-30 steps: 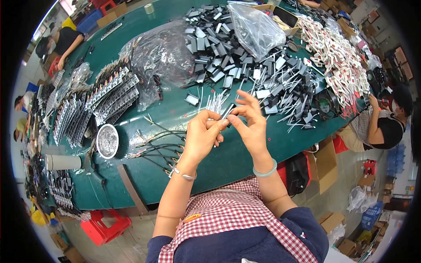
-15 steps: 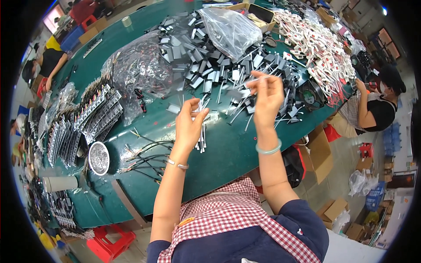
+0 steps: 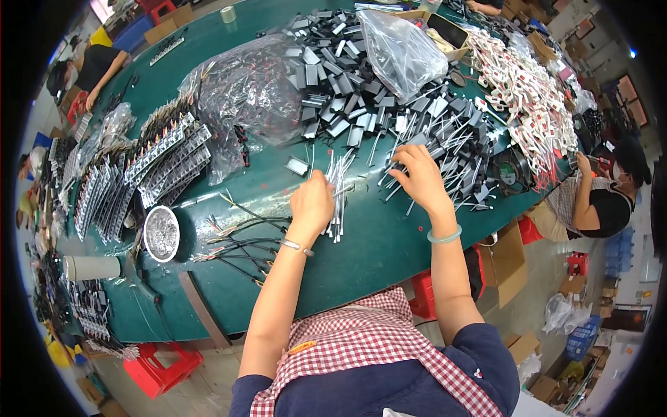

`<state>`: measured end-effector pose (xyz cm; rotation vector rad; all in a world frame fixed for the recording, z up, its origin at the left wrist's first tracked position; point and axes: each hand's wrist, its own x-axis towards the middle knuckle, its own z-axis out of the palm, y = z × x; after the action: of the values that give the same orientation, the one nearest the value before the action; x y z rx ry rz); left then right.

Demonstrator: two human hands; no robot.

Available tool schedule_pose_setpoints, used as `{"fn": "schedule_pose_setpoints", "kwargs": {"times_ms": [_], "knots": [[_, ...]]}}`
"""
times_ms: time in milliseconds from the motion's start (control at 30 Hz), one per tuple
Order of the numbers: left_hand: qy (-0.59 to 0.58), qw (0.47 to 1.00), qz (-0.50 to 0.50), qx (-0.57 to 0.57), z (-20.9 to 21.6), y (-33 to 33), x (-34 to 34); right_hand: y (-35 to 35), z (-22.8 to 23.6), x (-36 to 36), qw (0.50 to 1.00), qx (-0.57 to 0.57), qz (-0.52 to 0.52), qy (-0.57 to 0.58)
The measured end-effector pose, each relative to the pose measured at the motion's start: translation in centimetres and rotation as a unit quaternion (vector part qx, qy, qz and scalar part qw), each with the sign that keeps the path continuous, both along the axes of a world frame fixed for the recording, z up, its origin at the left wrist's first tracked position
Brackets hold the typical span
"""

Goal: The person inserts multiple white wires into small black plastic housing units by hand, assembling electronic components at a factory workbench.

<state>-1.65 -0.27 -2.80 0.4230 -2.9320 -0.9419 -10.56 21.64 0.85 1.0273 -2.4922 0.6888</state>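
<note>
My left hand (image 3: pixel 311 203) is closed, with a thin white stick (image 3: pixel 313 156) poking up from its fingertips. Right beside it a small bunch of white sticks (image 3: pixel 338 198) lies on the green table (image 3: pixel 368 260). A single grey-black rectangular piece (image 3: pixel 297 165) rests just beyond that hand. My right hand (image 3: pixel 422 182) has its fingers curved and apart, at the near edge of a heap of grey and black pieces (image 3: pixel 351 104) mixed with white sticks (image 3: pixel 451 153). Nothing shows between its fingers.
Black cables (image 3: pixel 243 240) with bared ends lie left of my arm, near a bowl (image 3: pixel 161 235) of small clear bits. Stacked strip boards (image 3: pixel 163 163) and a plastic bag (image 3: pixel 250 97) stand farther left. White parts with red wires (image 3: pixel 524 104) are heaped right. Other people work nearby.
My right hand has come down and nearer, and the small pieces at its fingertips are gone. My left hand has moved lower and closed more tightly. The whole view has shifted.
</note>
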Motion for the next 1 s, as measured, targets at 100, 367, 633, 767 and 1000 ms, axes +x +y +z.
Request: {"fn": "schedule_pose_setpoints", "kwargs": {"times_ms": [100, 367, 633, 767, 1000], "knots": [[-0.012, 0.998, 0.015, 0.052, 0.0, -0.5, 0.0, -3.0, -0.3, -1.5, 0.983, -0.050, -0.105, -0.142], [0.182, 0.930, 0.098, 0.304, 1.8, -0.9, 0.9, -11.3, -3.1, -3.8, 0.959, 0.043, -0.256, -0.114], [0.274, 0.795, 0.093, 0.534, 3.4, -1.8, 0.3, -11.0, -2.1, -1.1, 0.923, -0.370, 0.003, -0.103], [0.246, 0.848, 0.066, 0.466, 4.5, -1.6, 0.5, -9.7, 0.4, 0.5, 0.933, -0.344, 0.051, -0.098], [0.231, 0.916, 0.000, 0.328, 9.4, -0.7, 2.3, -8.1, 3.3, 2.6, 0.918, -0.340, 0.106, -0.174]]}}
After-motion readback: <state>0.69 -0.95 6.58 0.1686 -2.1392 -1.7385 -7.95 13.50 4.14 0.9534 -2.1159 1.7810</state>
